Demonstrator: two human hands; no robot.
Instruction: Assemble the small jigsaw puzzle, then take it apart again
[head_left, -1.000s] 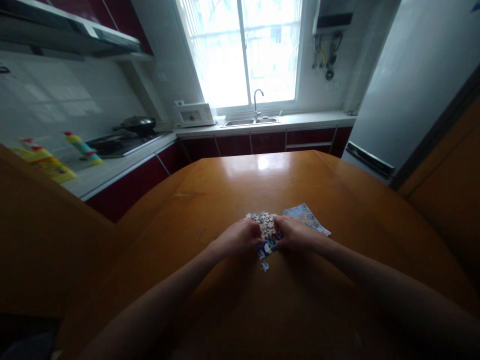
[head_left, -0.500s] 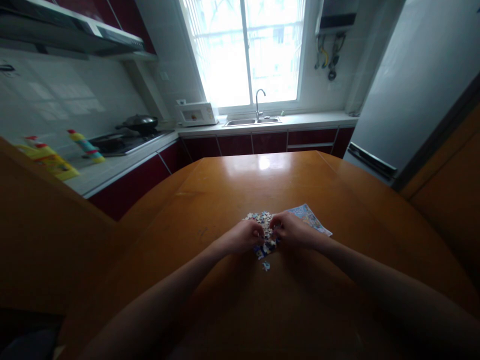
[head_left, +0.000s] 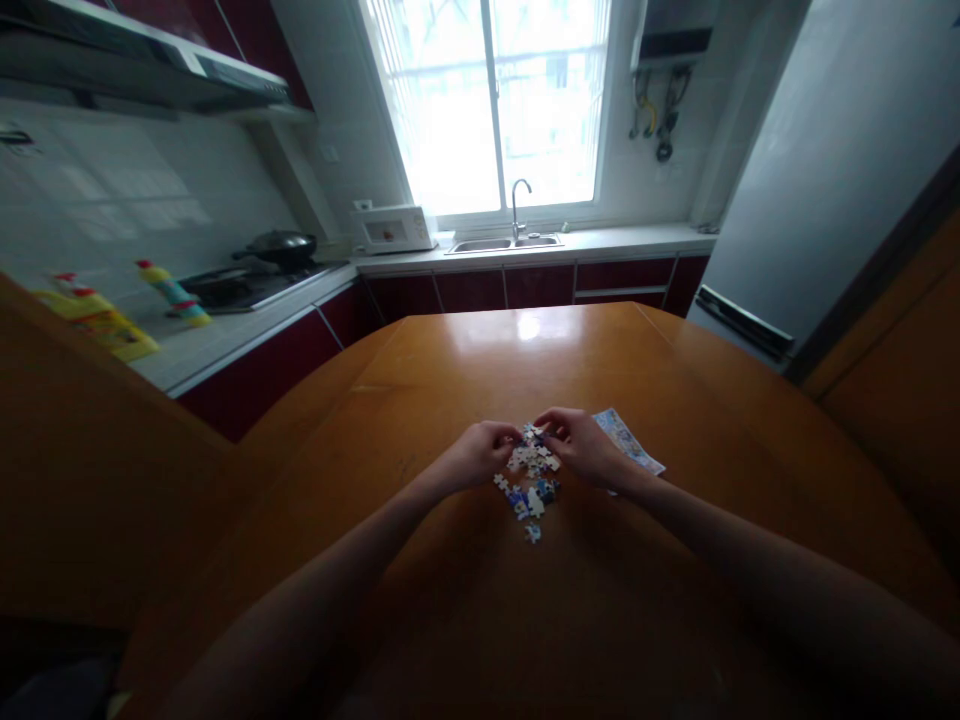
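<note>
A small heap of loose jigsaw pieces (head_left: 531,480) lies on the orange wooden table (head_left: 480,370). Both my hands hover over its far end. My left hand (head_left: 480,455) is curled, its fingertips pinched at a piece near the top of the heap. My right hand (head_left: 581,445) is curled the same way, fingertips meeting the left ones over the pieces. A single piece (head_left: 532,533) lies apart, nearer to me. A printed picture sheet (head_left: 630,445) lies flat under and beside my right hand.
Beyond the table runs a kitchen counter with a sink (head_left: 502,243), a microwave (head_left: 394,229) and a stove with a black pan (head_left: 281,245). Yellow bottles (head_left: 97,320) stand on the left counter. A grey fridge (head_left: 817,170) stands at the right.
Both hands have moved away from me to the far end of the heap, uncovering the near pieces. Their fingertips have come together over a piece.
</note>
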